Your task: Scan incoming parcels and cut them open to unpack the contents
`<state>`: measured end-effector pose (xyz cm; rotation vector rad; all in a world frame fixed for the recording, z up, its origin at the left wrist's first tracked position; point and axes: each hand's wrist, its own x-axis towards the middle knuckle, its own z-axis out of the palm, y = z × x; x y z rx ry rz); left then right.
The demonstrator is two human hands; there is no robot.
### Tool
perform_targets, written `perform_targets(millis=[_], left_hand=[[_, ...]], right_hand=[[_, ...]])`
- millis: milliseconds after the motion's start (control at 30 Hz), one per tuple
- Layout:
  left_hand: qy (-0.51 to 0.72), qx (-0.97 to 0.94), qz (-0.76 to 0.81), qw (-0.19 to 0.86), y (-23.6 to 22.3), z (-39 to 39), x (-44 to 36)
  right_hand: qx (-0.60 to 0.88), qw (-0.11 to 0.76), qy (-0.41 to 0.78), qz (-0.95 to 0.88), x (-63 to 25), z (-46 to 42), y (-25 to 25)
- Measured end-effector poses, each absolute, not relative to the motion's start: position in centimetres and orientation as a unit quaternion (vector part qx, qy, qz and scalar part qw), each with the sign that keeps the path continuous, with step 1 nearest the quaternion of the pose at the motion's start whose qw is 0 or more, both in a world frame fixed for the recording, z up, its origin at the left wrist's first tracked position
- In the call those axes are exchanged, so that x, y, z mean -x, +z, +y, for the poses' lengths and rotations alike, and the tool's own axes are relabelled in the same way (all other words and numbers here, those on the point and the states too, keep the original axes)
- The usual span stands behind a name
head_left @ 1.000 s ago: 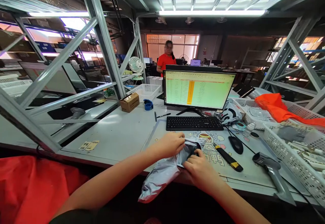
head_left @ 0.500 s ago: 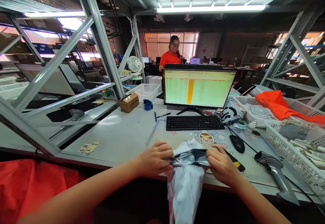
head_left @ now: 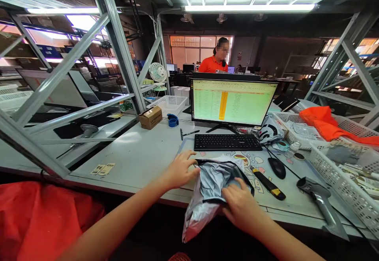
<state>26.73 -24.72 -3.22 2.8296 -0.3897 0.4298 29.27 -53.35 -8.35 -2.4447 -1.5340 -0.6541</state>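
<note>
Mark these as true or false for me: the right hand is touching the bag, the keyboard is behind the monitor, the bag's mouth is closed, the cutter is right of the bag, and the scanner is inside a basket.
The right hand is touching the bag. True.
The keyboard is behind the monitor. False: the keyboard is in front of the monitor.
The bag's mouth is closed. False: it is open.
The cutter is right of the bag. True.
The scanner is inside a basket. False: the scanner lies on the desk.
</note>
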Motion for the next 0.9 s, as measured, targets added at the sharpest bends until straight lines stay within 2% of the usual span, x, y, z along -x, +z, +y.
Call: perform_targets(millis=[167,333,433,567,700,767,900], left_hand=[[0.1,-0.98,-0.132,0.113,-3.9,-27.3,-24.8],[0.122,-0.988,-0.088,0.031,-5.7,-22.0,-25.7],[0.144,-0.988,-0.037,0.028,-5.3,-20.3,-26.0],[0.195,-0.976,-0.047,0.086,-2.7,-23.2,-24.1],[0.073,-0.986,-0.099,0.108,-1.9,-26.9,-20.5],[0.031,-0.992,-0.087,0.087,-3.2,-27.7,-19.3],[0.03,-0.994,-0.065,0.084,-6.5,-27.6,-18.4]], right_hand=[[0.776,0.09,-0.23,-0.581,-28.4,-51.1,-9.8],[0.76,0.147,-0.21,-0.597,-29.2,-53.7,-9.2],[0.749,0.164,-0.192,-0.612,-28.9,-53.7,-9.7],[0.778,0.186,-0.126,-0.587,-28.1,-51.1,-8.7],[0.775,0.258,-0.024,-0.577,-28.4,-49.0,-6.2],[0.783,0.225,-0.03,-0.578,-29.0,-48.4,-6.0],[0.786,0.111,-0.081,-0.602,-30.2,-47.3,-7.3]])
